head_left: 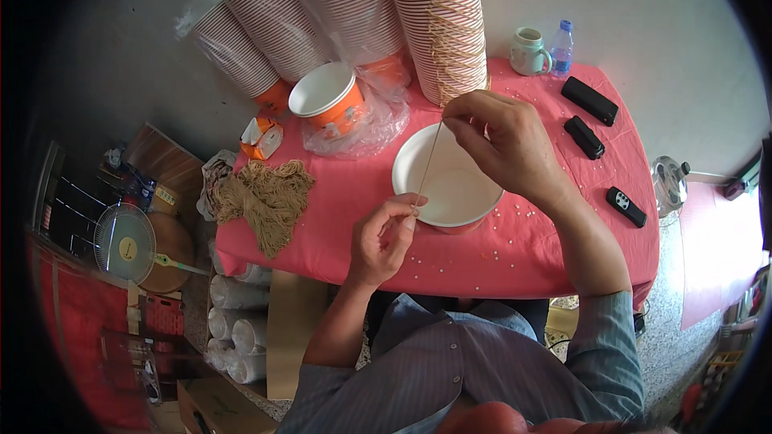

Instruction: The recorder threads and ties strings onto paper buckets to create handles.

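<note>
String [429, 162] is stretched above the left part of a round white-lined bucket [460, 186], which stands toward the middle of the table [555, 261]. Around it, the bucket's back rim is near a tall stack of tubs [462, 48], the tan bundle of yarn [269, 202] is well apart at the left edge, and a black remote [626, 206] sits near the right edge. Cloth with scattered white beads lies between the bucket and the front edge, just beside the person's body. The left hand [384, 237] pinches the string's lower end between thumb and forefinger, beside the near-left rim; the right hand [507, 141] has its fingers curled, pinching the upper end over the bucket. Taut and nearly straight, the string has its long axis running away from the body, leaning slightly right toward its far end.
</note>
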`<state>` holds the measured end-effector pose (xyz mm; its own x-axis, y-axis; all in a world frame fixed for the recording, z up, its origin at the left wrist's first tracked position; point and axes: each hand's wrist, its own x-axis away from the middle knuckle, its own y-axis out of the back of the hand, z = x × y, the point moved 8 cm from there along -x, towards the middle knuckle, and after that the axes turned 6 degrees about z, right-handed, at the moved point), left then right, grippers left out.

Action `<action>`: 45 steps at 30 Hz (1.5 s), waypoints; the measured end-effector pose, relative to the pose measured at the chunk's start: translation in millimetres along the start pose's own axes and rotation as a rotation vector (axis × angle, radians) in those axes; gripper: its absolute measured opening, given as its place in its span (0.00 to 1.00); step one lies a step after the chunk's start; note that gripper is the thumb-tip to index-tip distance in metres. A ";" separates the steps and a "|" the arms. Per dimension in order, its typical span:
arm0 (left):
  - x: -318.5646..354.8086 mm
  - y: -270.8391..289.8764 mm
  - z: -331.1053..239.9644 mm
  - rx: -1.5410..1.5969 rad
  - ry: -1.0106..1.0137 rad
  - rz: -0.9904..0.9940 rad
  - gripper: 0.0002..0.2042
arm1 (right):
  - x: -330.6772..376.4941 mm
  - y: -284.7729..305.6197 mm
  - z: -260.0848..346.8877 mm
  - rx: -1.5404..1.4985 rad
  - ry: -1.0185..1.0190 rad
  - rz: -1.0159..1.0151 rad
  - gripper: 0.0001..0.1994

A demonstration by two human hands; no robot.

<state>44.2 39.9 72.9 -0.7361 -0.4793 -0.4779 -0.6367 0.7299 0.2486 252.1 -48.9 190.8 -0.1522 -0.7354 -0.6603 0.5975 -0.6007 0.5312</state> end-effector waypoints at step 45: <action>-25.2 -8.9 -10.6 -0.258 -0.082 0.166 0.08 | -7.1 16.6 -43.1 -0.323 -0.268 -0.054 0.06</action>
<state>65.9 40.3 91.6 -0.8205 -0.3156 -0.4766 -0.5545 0.6419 0.5296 297.0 -40.1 181.4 -0.3643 -0.7867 -0.4984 0.7925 -0.5429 0.2777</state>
